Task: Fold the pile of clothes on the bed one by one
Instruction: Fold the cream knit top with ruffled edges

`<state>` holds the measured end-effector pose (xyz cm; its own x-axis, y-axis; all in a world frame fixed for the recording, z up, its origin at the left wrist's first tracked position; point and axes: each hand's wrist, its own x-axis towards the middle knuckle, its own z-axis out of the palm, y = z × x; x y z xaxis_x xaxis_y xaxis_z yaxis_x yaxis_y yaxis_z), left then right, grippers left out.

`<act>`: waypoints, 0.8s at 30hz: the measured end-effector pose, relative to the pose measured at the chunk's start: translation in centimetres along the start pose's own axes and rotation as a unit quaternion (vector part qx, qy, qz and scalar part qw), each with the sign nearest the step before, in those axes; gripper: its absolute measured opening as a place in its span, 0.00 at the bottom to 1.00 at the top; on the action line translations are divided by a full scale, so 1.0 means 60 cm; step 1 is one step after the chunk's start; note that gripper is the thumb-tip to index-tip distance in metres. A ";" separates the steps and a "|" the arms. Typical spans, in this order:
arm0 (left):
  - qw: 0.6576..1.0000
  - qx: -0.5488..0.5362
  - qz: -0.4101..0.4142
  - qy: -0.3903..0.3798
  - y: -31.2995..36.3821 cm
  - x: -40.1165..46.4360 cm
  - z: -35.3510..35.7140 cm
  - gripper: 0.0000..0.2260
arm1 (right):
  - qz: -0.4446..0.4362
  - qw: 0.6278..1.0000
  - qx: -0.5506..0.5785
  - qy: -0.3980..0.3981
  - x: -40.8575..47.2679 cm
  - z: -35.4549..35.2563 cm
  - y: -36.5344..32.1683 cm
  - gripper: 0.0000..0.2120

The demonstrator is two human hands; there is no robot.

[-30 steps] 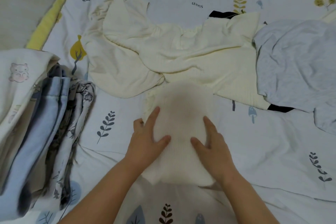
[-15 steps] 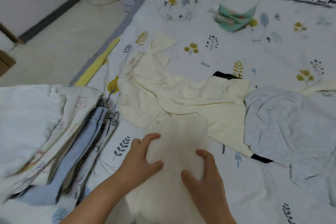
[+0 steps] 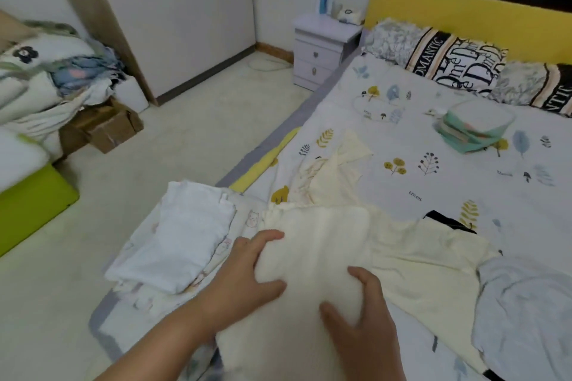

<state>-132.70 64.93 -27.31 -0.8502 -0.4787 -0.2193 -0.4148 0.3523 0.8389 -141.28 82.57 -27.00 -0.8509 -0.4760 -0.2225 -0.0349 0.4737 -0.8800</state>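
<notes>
Folded stack (image 3: 182,244) at bed (image 3: 402,139) left edge; unfolded garment (image 3: 418,260) right of it, another garment (image 3: 526,312) further right; nightstand (image 3: 322,52) behind, by pillows (image 3: 448,59).

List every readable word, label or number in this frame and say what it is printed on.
"OMANTIC": black stripe of the left pillow, first letter hidden.
Large black lettering beside it on that pillow: partly legible letters, no whole word readable.
"VTIC": black stripe of the right pillow, cut off.
"trees": small print on the bedsheet.
Other small prints on the sheet: too blurred to read.
No numbers or brands readable.
</notes>
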 end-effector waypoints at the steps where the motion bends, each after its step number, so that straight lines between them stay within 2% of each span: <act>1: 1.000 0.003 -0.002 -0.001 -0.005 0.002 -0.026 0.29 | -0.005 1.000 0.003 -0.002 0.003 0.019 -0.016 0.28; 11: 0.999 0.030 -0.039 -0.003 -0.128 0.055 -0.267 0.28 | 0.016 0.999 0.022 -0.042 0.060 0.265 -0.125 0.27; 18: 0.996 0.005 -0.089 0.006 -0.261 0.113 -0.341 0.27 | 0.052 0.997 -0.010 -0.051 0.115 0.421 -0.124 0.28; 20: 0.991 0.071 -0.108 0.012 -0.296 0.123 -0.335 0.28 | 0.072 0.994 -0.048 -0.061 0.124 0.446 -0.109 0.29; 22: 0.976 0.181 -0.119 -0.032 -0.321 0.127 -0.317 0.31 | 0.106 0.984 -0.115 -0.081 0.132 0.461 -0.097 0.29; 24: 0.965 0.220 -0.131 -0.063 -0.333 0.125 -0.297 0.31 | 0.139 0.971 -0.172 -0.085 0.139 0.464 -0.096 0.29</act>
<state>-125.00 39.99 -36.87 -0.7192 -0.5053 -0.4769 -0.6941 0.5535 0.4603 -133.59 55.21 -35.46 -0.7542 -0.3954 -0.5243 -0.0136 0.8076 -0.5896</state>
